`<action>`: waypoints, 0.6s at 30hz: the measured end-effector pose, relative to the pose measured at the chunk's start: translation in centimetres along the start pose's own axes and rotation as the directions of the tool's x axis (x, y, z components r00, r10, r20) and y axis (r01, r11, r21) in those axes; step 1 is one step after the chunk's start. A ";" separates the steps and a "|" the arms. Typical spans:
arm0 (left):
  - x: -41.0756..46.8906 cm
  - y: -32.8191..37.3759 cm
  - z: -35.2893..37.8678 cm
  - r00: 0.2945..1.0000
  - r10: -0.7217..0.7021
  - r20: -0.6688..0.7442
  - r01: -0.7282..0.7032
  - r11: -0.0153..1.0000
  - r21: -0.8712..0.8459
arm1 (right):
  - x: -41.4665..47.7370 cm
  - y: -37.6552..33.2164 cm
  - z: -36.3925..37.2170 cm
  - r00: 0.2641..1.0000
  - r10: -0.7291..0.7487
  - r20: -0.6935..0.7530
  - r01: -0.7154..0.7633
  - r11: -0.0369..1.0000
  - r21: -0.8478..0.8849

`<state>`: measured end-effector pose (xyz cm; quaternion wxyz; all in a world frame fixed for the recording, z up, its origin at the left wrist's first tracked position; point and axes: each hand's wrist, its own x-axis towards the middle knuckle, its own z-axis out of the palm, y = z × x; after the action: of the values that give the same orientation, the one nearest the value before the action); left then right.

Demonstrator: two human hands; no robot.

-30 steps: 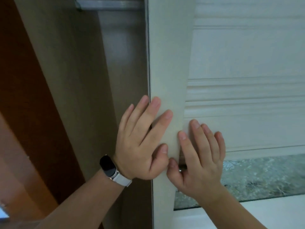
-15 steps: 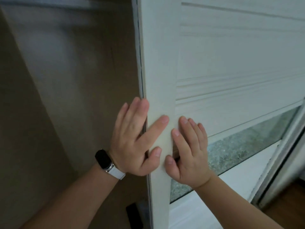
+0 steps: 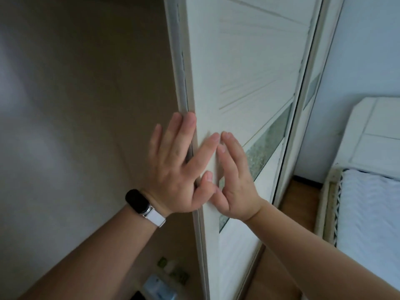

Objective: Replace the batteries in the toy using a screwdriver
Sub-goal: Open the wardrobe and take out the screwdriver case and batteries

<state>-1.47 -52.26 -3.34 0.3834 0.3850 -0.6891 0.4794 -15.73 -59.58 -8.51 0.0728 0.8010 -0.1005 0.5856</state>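
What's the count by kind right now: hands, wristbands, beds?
Hands: 2, left hand and right hand, both flat on the door
Wristband: 1
Bed: 1
Total: 4

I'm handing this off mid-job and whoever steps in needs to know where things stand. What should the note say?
Left hand: open, fingers flat against the left edge of the white sliding door.
Right hand: open, flat on the door's face beside it. Neither holds anything.
Toy, screwdriver, batteries: none in view. Small blurred items lie low inside the wardrobe, too unclear to name.
Done: nothing on the toy that shows.
Left: find toy and screwdriver, open the compartment, swap batteries, close it.
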 end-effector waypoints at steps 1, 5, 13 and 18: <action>0.2 0.0 0.5 1.000 0.005 -0.005 -0.005 1.000 -0.021 | 0.1 0.2 -0.2 1.000 0.023 0.016 -0.023 1.000 -0.001; 0.9 0.1 2.4 0.999 0.010 -0.030 -0.013 0.996 -0.085 | 0.1 1.2 -0.7 0.997 0.063 0.044 -0.061 0.997 -0.048; 1.9 0.4 4.9 0.998 0.017 -0.053 -0.025 0.987 -0.156 | -0.3 3.9 -0.7 0.999 0.049 0.009 -0.048 0.995 -0.091; 2.3 0.6 7.2 0.998 0.019 -0.063 -0.028 0.987 -0.155 | -0.7 7.0 -0.2 0.998 -0.033 -0.055 0.025 0.991 -0.130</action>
<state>-4.07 -59.42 -3.23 0.4278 0.3307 -0.7169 0.4401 -17.81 -66.29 -9.13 0.1361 0.7790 -0.1246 0.5993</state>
